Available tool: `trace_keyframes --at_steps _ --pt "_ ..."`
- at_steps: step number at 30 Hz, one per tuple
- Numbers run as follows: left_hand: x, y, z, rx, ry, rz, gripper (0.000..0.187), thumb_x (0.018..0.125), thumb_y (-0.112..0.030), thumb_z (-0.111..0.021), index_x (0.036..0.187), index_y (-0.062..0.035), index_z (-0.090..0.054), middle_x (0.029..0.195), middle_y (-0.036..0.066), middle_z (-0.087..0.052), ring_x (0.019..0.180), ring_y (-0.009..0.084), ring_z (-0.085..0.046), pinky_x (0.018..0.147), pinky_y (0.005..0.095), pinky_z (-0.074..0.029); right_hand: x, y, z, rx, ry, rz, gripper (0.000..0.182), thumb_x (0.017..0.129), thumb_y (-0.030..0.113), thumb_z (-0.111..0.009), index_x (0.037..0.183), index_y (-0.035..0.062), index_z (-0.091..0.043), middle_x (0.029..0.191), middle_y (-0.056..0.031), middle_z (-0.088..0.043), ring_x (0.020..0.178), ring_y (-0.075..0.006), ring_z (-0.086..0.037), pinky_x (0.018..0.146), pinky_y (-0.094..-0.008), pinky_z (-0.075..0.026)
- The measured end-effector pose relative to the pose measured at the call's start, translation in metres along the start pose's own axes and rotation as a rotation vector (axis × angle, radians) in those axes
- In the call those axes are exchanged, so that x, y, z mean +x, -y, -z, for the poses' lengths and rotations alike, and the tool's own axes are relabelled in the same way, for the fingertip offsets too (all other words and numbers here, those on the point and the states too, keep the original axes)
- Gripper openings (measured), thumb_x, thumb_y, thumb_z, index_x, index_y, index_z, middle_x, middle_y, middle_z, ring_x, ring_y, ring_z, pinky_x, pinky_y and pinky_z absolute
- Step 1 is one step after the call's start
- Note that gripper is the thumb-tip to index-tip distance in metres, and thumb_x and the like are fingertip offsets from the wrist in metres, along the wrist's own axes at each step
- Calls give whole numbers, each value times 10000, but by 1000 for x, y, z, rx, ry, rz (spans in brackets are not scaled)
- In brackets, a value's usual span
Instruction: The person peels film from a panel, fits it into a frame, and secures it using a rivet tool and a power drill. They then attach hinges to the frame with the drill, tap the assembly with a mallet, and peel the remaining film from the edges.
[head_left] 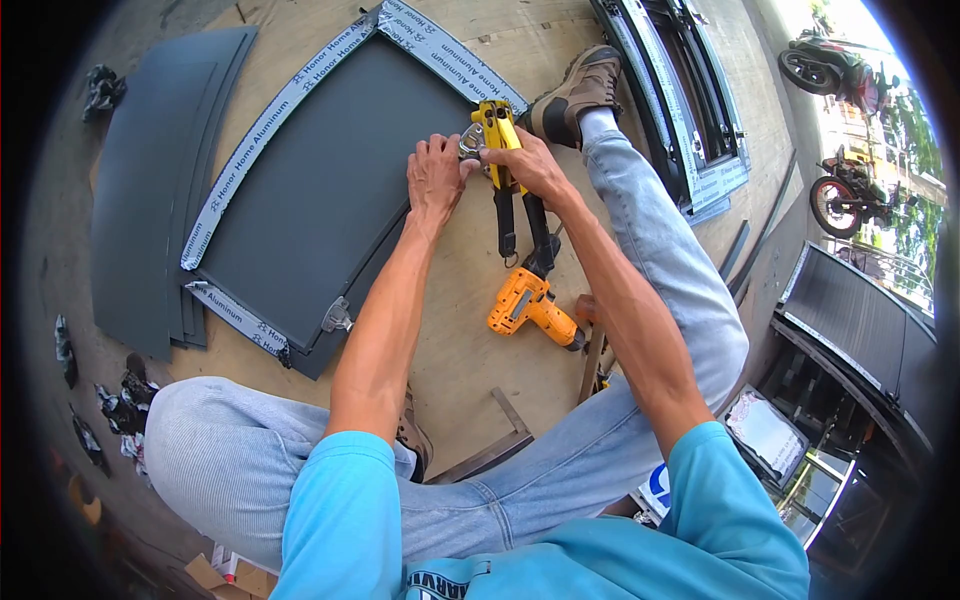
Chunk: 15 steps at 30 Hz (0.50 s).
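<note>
Two hands (pixel 435 180), one riveter (pixel 497 125), one drill (pixel 530 305)

We see a yellow-headed hand riveter (pixel 497 125) with long dark handles standing nearly upright at the right corner of the grey aluminium panel (pixel 310 190), its head pressed to a small metal corner bracket (pixel 470 143) there. The panel lies flat on the plywood, edged on its far side with a curved frame wrapped in white printed tape. A second bracket (pixel 337 317) sits at the panel's near corner.
</note>
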<state>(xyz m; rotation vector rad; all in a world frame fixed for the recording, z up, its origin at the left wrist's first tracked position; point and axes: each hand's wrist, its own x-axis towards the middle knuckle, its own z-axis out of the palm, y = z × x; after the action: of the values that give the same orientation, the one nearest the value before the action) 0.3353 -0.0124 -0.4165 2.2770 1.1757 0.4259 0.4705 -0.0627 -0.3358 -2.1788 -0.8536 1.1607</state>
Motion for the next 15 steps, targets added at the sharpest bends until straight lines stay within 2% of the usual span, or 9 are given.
trace_keyframes --at_steps 3,4,6,7,8,9,11,12,15 --pt "-3 0 8 115 88 -74 475 699 -242 -730 1097 -51 -554 953 112 -529 924 277 -523 812 387 -449 18 10 5 -104 -52 64 455 707 252 -669 1044 -28 -547 917 -167 -623 783 -243 -610 702 -337 -483" --pt "0 1 9 119 82 -82 475 699 -242 -730 1097 -51 -554 953 112 -529 924 277 -523 812 387 -449 21 13 12 51 23 56 467 705 272 -674 1011 -51 -535 918 -208 -620 788 -286 -621 708 -356 -492" --pt "1 1 7 167 83 -117 439 635 -220 -764 963 -39 -536 928 118 -512 904 264 -521 781 381 -467 19 20 23 -7 -22 67 490 710 288 -679 1022 -57 -526 921 -227 -617 805 -307 -626 717 -365 -495" --pt "-1 2 4 163 86 -121 439 635 -220 -764 963 -39 -536 928 118 -512 904 264 -521 781 381 -467 15 19 29 -65 -62 62 513 715 304 -685 1032 -63 -516 923 -245 -614 821 -329 -630 726 -374 -498" --pt "-4 2 3 134 64 -106 447 624 -203 -762 970 -35 -535 929 122 -510 904 266 -522 775 384 -471 4 28 34 -228 -129 46 620 765 378 -645 1176 -45 -454 986 -279 -605 887 -359 -627 756 -373 -499" --pt "-5 2 3 106 39 -95 457 612 -187 -759 978 -31 -534 930 126 -508 904 267 -524 770 386 -475 -3 28 36 -224 -141 38 620 765 378 -645 1176 -45 -454 986 -279 -605 887 -359 -627 756 -373 -499" --pt "-2 5 2 107 52 -111 485 611 -196 -762 1002 -26 -531 930 127 -505 904 272 -525 777 392 -469 -12 25 39 -236 -33 9 721 811 453 -569 1314 -11 -342 1049 -309 -581 956 -376 -610 808 -386 -484" --pt "0 9 2 89 56 -130 490 615 -202 -760 1010 -26 -530 934 128 -505 906 275 -524 779 392 -466 -9 13 39 -288 41 69 753 838 477 -504 1378 17 -251 1076 -331 -560 992 -404 -588 858 -404 -459" --pt "-2 17 -4 82 69 -134 535 635 -221 -752 1085 -37 -529 947 118 -504 919 268 -512 792 383 -453 -3 -1 22 -275 -50 35 720 851 422 -502 1375 13 -224 1042 -328 -575 1006 -438 -563 870 -417 -444"
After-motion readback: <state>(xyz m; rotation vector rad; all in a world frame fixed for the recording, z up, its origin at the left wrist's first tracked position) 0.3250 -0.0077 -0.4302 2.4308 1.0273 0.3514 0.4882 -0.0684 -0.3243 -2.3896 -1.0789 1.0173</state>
